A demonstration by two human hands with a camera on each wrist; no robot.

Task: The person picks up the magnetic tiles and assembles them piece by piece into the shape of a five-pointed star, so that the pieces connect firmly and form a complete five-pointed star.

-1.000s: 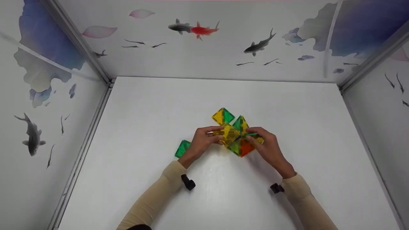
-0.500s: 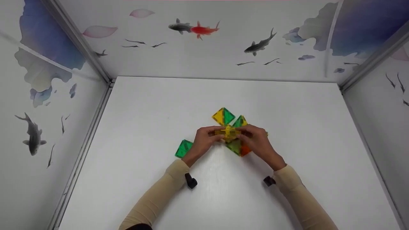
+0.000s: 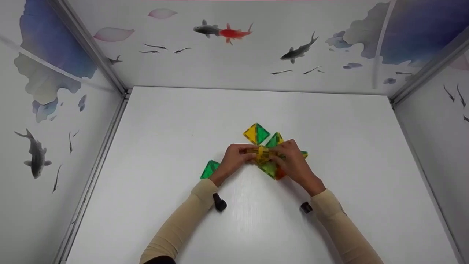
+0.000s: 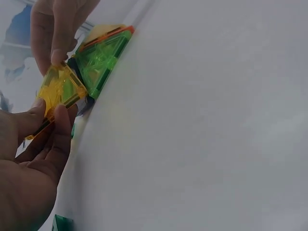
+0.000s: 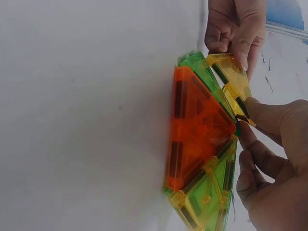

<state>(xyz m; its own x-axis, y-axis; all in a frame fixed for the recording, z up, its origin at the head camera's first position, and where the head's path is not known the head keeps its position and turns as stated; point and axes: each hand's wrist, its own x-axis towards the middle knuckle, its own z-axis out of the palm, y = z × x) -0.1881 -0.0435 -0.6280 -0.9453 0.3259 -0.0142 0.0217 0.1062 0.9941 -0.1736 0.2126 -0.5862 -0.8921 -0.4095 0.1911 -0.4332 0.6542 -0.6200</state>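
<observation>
In the head view my left hand [image 3: 234,161] and right hand [image 3: 295,167] meet over a cluster of translucent magnetic tiles. Between them is a tilted yellow magnetic tile piece [image 4: 60,89], with ribs across its middle. Left thumb and fingers pinch one end of it; the right thumb and fingers pinch the other. Close beside it in the right wrist view stand an orange triangular tile [image 5: 197,125], a green tile [image 5: 202,72] and a yellow-green tile [image 5: 211,192]. A light green tile [image 3: 268,168] shows below the hands in the head view. Fingers hide part of the cluster.
A yellow and green diamond of tiles [image 3: 256,134] lies just behind the cluster. Another green tile piece [image 3: 210,169] lies left, near the left wrist. The white table [image 3: 165,128] is bounded by printed panels [image 3: 256,73] at the back and sides.
My right hand has moved left from the cluster's right side onto the yellow piece. The yellow piece has tipped from face-up toward edge-on. My left hand keeps its pinch.
</observation>
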